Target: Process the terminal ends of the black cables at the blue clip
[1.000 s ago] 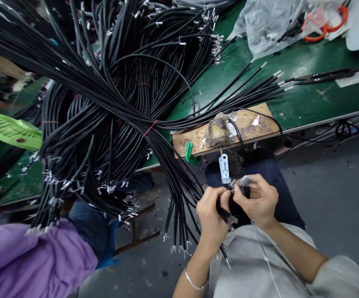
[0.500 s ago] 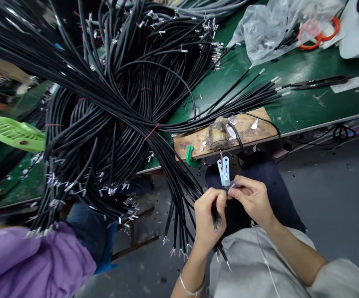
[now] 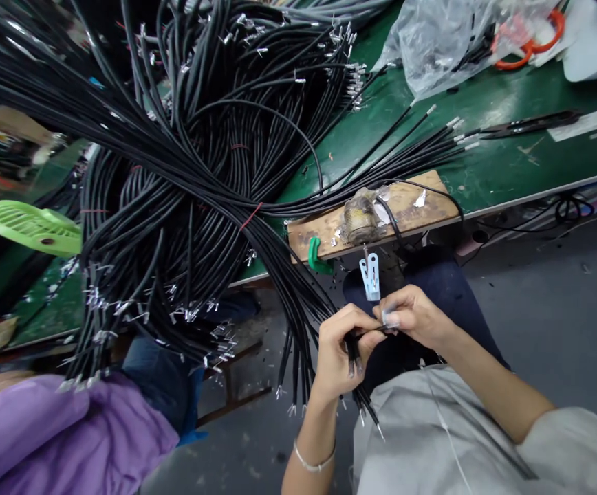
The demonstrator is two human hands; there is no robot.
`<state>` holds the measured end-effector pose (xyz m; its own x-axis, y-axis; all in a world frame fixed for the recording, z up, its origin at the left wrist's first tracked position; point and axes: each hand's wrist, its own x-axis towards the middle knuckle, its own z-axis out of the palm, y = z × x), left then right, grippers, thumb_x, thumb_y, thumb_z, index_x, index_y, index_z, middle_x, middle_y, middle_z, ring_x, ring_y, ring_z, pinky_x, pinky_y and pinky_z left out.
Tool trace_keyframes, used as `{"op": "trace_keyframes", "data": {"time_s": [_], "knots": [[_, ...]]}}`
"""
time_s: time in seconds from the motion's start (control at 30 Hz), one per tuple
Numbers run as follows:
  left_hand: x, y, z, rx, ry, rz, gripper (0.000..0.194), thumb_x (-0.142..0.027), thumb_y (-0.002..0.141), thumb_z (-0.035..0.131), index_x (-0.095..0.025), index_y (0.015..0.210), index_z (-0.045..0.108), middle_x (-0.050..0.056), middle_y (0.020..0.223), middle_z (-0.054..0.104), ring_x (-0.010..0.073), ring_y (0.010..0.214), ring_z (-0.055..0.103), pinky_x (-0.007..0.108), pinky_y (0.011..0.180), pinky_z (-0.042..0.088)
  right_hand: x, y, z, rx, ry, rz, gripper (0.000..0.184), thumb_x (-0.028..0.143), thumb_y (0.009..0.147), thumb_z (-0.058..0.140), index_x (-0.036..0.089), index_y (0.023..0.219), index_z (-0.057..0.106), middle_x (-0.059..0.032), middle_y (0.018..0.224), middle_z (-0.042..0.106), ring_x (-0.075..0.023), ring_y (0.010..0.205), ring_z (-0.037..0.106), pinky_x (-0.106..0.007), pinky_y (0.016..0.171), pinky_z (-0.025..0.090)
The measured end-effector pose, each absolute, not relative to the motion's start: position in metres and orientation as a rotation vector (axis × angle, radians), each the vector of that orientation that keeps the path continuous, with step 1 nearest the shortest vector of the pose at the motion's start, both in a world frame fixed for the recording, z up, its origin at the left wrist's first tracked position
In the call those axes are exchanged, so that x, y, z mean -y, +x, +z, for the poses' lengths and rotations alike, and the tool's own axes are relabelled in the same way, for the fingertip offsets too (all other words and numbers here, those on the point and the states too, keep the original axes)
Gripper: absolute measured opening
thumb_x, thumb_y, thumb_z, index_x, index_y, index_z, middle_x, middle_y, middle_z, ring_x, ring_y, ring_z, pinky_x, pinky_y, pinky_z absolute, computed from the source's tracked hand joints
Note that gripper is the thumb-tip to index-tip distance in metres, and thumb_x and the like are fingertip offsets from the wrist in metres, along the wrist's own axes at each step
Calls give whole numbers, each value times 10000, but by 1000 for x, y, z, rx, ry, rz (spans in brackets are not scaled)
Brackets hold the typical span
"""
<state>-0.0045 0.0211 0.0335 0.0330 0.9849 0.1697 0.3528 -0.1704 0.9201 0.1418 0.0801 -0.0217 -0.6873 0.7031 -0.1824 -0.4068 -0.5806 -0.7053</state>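
Note:
My left hand (image 3: pixel 344 349) is closed around several black cables (image 3: pixel 298 295), whose ends stick out below the palm. Between its thumb and fingers one cable end points to the right. The fingers of my right hand (image 3: pixel 413 315) pinch that end, where a silvery tip (image 3: pixel 390 320) shows partly. Just above both hands, a light blue clothespin (image 3: pixel 369 276) hangs from a thin metal shaft on a small motor (image 3: pixel 360 218). The motor sits on a wooden board (image 3: pixel 422 196) at the table's edge. Both hands are apart from the clothespin.
A large heap of black cables (image 3: pixel 216 165) covers the green table (image 3: pixel 515 155). A green clamp (image 3: pixel 318 256) grips the board. Tweezers-like pliers (image 3: pixel 530 126), orange-handled scissors (image 3: pixel 530 51) and a plastic bag (image 3: pixel 432 48) lie to the right. At left are a green fan (image 3: pixel 30 227) and a person's purple sleeve (image 3: pixel 66 433).
My right hand has moved slightly down from the clothespin and now pinches the cable end lower. The left hand has turned a little, with the cable end now pointing right.

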Motion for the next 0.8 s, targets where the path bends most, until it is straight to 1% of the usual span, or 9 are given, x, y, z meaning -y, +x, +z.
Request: {"op": "trace_keyframes", "data": {"time_s": [0.1, 0.17, 0.23, 0.3, 0.37, 0.5, 0.6, 0.7, 0.8], "knots": [[-18, -1, 31, -1480, 1579, 1156, 188, -270, 822, 666, -160, 674, 631, 12, 606, 557, 126, 565, 501, 246, 543, 370, -100, 143, -19, 849, -703, 2164, 291, 335, 567, 829, 126, 533, 629, 35, 467, 517, -61, 431, 400, -219, 447, 293], [-16, -2, 29, -1487, 1553, 1182, 186, -269, 794, 697, -160, 657, 633, 14, 606, 569, 127, 571, 507, 244, 548, 374, -114, 141, -13, 816, -756, 2078, 297, 351, 594, 822, 128, 560, 628, 39, 486, 519, -54, 443, 393, -210, 445, 291], [-16, -6, 26, -1461, 1507, 1233, 182, -283, 771, 723, -162, 661, 644, 18, 616, 581, 129, 585, 516, 241, 562, 387, -124, 135, -4, 849, -756, 2058, 335, 412, 636, 803, 125, 593, 636, 29, 530, 535, -60, 481, 417, -206, 464, 321], [-17, -9, 22, -1442, 1439, 1301, 182, -305, 760, 735, -163, 678, 655, 17, 626, 576, 128, 595, 514, 237, 565, 392, -129, 127, 2, 885, -695, 2130, 411, 511, 641, 780, 121, 629, 652, 10, 575, 561, -76, 522, 458, -211, 490, 362], [-20, -10, 19, -1438, 1361, 1357, 191, -323, 758, 736, -163, 689, 657, 11, 634, 560, 124, 599, 511, 230, 560, 393, -129, 120, 6, 833, -638, 2194, 456, 567, 623, 771, 125, 645, 664, 7, 578, 560, -86, 528, 470, -215, 496, 381], [-29, -5, 19, -1434, 1270, 1337, 185, -311, 766, 725, -155, 697, 652, 4, 650, 549, 109, 584, 501, 212, 529, 380, -123, 112, 3, 673, -583, 2202, 413, 534, 643, 780, 134, 670, 678, 1, 590, 563, -94, 529, 474, -215, 499, 396], [-32, -1, 24, -1438, 1240, 1260, 159, -272, 788, 700, -147, 704, 650, -3, 654, 533, 86, 547, 456, 199, 492, 345, -119, 112, -1, 613, -505, 2264, 427, 546, 673, 756, 127, 704, 679, -20, 623, 596, -92, 528, 478, -210, 485, 386], [-32, 1, 28, -1454, 1226, 1218, 156, -251, 808, 677, -142, 702, 644, -10, 644, 512, 76, 532, 428, 200, 484, 326, -117, 112, -9, 594, -466, 2316, 449, 577, 723, 700, 128, 741, 679, -44, 672, 624, -112, 571, 515, -224, 512, 403], [-29, 0, 30, -1455, 1256, 1211, 143, -235, 814, 668, -143, 707, 651, -3, 647, 528, 81, 541, 447, 204, 496, 339, -115, 116, -23, 582, -531, 2290, 493, 626, 774, 613, 137, 769, 675, -53, 696, 627, -130, 610, 533, -239, 534, 409]]}}
